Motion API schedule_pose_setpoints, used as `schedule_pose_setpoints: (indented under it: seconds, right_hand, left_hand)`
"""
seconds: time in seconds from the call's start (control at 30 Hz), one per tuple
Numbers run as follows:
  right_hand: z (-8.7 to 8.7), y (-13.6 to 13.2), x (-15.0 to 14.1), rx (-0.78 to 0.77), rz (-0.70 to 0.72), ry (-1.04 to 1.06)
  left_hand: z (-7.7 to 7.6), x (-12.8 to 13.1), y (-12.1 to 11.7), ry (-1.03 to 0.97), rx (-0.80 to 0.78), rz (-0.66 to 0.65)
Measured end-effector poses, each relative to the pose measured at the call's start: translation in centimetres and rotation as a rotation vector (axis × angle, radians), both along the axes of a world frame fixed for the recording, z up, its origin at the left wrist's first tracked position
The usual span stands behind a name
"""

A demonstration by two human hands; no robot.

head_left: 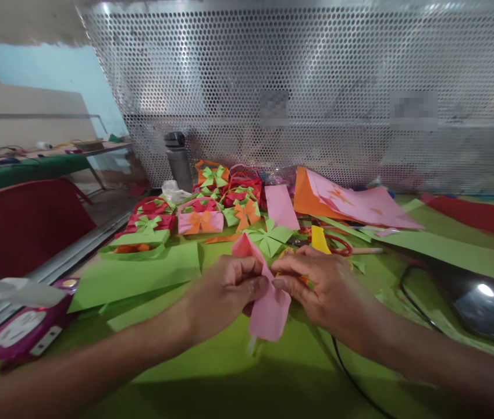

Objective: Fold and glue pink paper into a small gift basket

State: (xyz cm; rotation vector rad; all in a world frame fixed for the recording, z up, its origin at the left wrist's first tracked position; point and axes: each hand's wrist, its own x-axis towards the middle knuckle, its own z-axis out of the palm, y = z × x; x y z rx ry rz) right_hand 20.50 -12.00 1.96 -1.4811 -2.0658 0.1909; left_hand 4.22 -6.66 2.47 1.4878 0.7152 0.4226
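A folded piece of pink paper (270,314) is held upright over the green tabletop (194,372), between my two hands. My left hand (233,285) pinches its left side, thumb in front and fingers behind. On the other side, my right hand (316,276) has its thumb and fingertips closed on the paper's right edge. Just behind the paper lies a green paper star shape (269,237). A yellow paper piece (320,240) and red-handled scissors (343,245) lie behind my right hand.
Small paper bags with bows (201,221) stand at the back left, near a grey bottle (179,160). Green sheets (142,273) lie to the left, pink sheets (360,203) behind. A purple power strip (22,329) is at far left; a black phone (482,302) and cable (347,372) lie right.
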Motion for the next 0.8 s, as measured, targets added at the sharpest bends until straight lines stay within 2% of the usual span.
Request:
schedule_pose_setpoints:
  seconds: [0.1,0.2,0.33,0.63,0.8]
  right_hand:
    - [0.3,-0.1,0.0,-0.033,-0.045,-0.085]
    - [0.5,-0.3,-0.2,-0.072,-0.102,-0.124]
    - [0.8,-0.5,-0.3,-0.060,-0.133,-0.121]
    - [1.2,-0.5,-0.3,-0.004,-0.123,-0.117]
    - [1.3,-0.4,-0.1,-0.035,-0.117,-0.109]
  left_hand:
    - [0.0,0.0,-0.3,0.012,0.117,-0.033]
    - [-0.1,0.1,-0.7,0.000,0.157,-0.078]
    - [0.0,0.2,-1.3,-0.016,0.105,-0.098]
    - [-0.1,0.2,-1.5,0.059,-0.057,0.036]
    - [-0.5,0.1,-1.5,0.082,0.114,0.047]
